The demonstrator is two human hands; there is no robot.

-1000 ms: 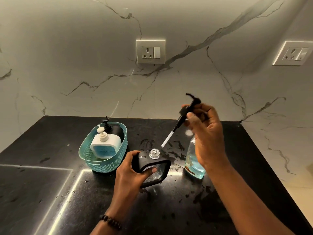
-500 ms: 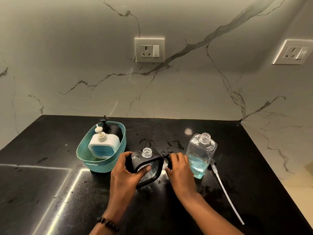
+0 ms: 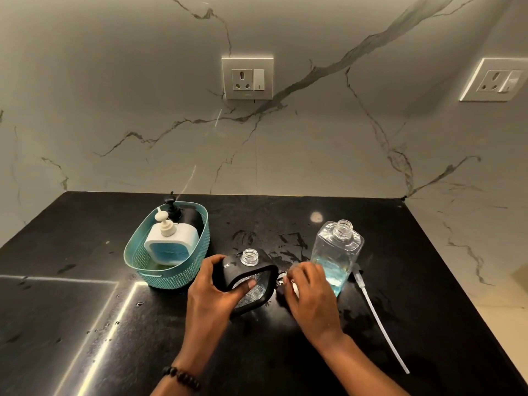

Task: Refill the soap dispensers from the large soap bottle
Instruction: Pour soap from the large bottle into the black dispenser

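We count three soap dispensers on the black counter [image 3: 285, 352] and one large soap bottle [image 3: 335, 254]. Our left hand [image 3: 213, 292] grips the first, a black-framed dispenser [image 3: 248, 278], with the thumb curled across its clear front panel and the fingers wrapped round its left side; it sits tilted toward us on the counter, and its clear threaded neck [image 3: 249, 257] is uncapped. Our right hand [image 3: 310, 295] lies just right of that dispenser with its fingers bent down over a small black pump head [image 3: 281, 282], most of which the hand hides; we cannot tell whether the fingers actually pinch it or only rest on it. The large soap bottle stands upright just behind and to the right of that hand, clear-walled, open at the neck, with blue liquid filling roughly its lower third. One long white pump tube [image 3: 380, 321] lies flat on the counter to the right of the bottle, running toward us. The other two dispensers stand together in one teal basket [image 3: 171, 274] to the left: a white dispenser [image 3: 173, 244] with a blue front and a cream pump in front, and a black dispenser [image 3: 185, 215] with a black pump behind it. Two wall sockets show on the marble wall, one socket [image 3: 247, 78] above the middle of the counter and another socket [image 3: 495, 80] at the far right. One beaded bracelet [image 3: 181, 377] circles the left wrist.
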